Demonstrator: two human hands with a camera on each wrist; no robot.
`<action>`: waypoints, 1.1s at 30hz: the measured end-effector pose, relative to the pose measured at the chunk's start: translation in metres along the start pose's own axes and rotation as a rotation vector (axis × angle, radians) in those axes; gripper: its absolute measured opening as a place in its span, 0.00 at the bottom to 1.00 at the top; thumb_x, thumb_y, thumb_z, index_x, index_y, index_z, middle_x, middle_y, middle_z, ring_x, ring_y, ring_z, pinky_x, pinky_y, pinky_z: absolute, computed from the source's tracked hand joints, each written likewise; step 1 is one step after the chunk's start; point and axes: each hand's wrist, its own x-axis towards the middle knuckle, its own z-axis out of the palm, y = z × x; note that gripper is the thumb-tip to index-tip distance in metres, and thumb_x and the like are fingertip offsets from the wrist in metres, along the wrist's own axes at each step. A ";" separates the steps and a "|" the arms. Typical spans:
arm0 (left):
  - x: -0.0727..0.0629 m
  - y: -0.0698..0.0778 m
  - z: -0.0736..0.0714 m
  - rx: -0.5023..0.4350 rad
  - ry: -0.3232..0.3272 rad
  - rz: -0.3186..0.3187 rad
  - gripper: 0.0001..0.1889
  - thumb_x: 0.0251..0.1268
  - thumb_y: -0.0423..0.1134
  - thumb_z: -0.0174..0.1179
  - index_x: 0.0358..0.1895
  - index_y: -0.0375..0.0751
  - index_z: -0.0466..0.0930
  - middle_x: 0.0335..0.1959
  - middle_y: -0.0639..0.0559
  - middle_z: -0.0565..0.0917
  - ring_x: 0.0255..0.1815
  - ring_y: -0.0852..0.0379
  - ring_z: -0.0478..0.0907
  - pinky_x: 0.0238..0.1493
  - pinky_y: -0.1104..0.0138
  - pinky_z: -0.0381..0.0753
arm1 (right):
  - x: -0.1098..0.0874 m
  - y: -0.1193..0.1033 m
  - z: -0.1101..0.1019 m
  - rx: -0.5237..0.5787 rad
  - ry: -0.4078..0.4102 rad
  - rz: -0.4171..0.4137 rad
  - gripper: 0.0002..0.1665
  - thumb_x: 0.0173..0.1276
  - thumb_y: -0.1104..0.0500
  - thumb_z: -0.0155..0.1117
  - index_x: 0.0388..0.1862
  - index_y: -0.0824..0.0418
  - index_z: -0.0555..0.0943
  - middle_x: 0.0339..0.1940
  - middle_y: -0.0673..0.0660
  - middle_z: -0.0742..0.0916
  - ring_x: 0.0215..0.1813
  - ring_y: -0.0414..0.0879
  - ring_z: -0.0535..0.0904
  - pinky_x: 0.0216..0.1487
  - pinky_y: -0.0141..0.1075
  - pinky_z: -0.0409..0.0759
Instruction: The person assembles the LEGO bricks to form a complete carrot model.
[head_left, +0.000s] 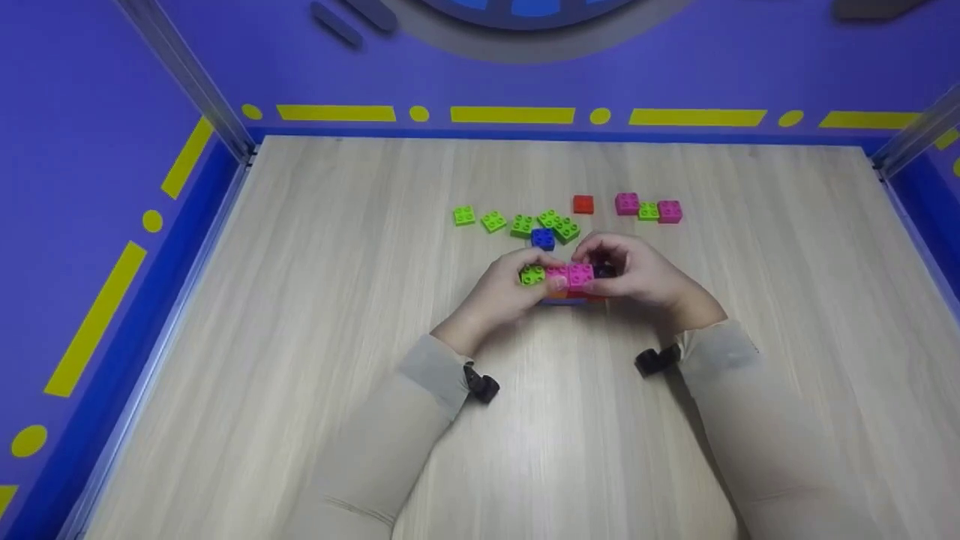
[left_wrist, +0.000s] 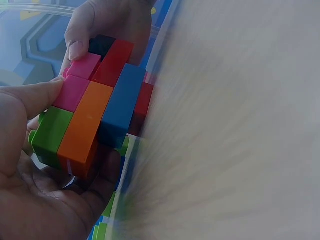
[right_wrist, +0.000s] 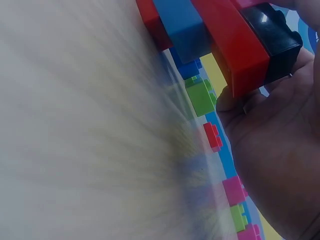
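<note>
Both hands hold one stack of toy building bricks just above the table. Along its top row run a green brick (left_wrist: 53, 131), two pink bricks (head_left: 580, 275) and a black brick (right_wrist: 272, 35). Beneath them lie an orange brick (left_wrist: 86, 122) and a red brick (right_wrist: 231, 42), and lower still a long blue brick (left_wrist: 121, 102) with another red brick (left_wrist: 142, 109) behind it. My left hand (head_left: 499, 294) grips the green end, thumb against a pink brick. At the black end, my right hand (head_left: 651, 279) grips with thumb and fingers; some fingertips are hidden behind the stack.
Beyond the hands lie several loose green bricks (head_left: 463, 215), a dark blue brick (head_left: 543, 238), and a flat red brick (head_left: 583, 204). To the right, a green brick (head_left: 648, 211) sits between two pink ones (head_left: 670, 211). Blue-purple walls (head_left: 525, 86) border the wooden table (head_left: 337, 247).
</note>
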 end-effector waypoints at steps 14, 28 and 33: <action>0.000 0.000 -0.001 -0.016 -0.009 -0.029 0.16 0.82 0.47 0.71 0.65 0.49 0.89 0.72 0.53 0.88 0.84 0.47 0.76 0.91 0.49 0.65 | 0.003 0.004 0.009 0.050 0.027 -0.052 0.14 0.65 0.76 0.78 0.47 0.70 0.85 0.49 0.53 0.88 0.54 0.45 0.84 0.56 0.32 0.83; 0.000 -0.001 -0.002 0.001 -0.018 -0.020 0.18 0.82 0.49 0.70 0.67 0.48 0.88 0.74 0.52 0.88 0.86 0.46 0.75 0.92 0.48 0.64 | 0.002 0.002 0.013 0.018 0.066 -0.037 0.14 0.65 0.75 0.80 0.46 0.65 0.87 0.48 0.60 0.88 0.51 0.45 0.83 0.52 0.33 0.83; 0.000 -0.001 -0.001 -0.010 -0.016 -0.016 0.17 0.82 0.47 0.71 0.66 0.46 0.88 0.73 0.50 0.88 0.85 0.46 0.76 0.91 0.49 0.65 | 0.001 0.001 0.014 -0.004 0.076 -0.038 0.13 0.65 0.74 0.82 0.46 0.67 0.88 0.47 0.58 0.88 0.50 0.44 0.83 0.51 0.33 0.84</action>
